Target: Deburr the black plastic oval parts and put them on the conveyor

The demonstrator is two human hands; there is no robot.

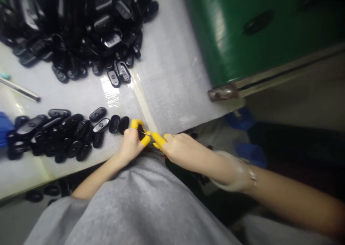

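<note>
Two bare hands meet at the centre of the view, just above a grey garment (140,198) covering the person's lap, at the front edge of a white foam-covered bench (172,65). The left hand (131,145) pinches a small black plastic casing (140,132) between fingertips sheathed in yellow finger cots (136,123); most of the casing is hidden by the fingers. The right hand (183,149), also wearing yellow finger cots (159,139), is narrowly closed on a thin metal pin (146,133), whose tip touches the casing. A clear bangle (229,173) circles the right wrist.

At 9 o'clock, a loose cluster of black oval casings (56,135) lies just beside the left hand. A much larger heap of black casings (78,26) sits at 11 o'clock. Beyond the heap's left side lies a slender metal rod (20,89). A green metal cabinet (256,33) stands at 2 o'clock.
</note>
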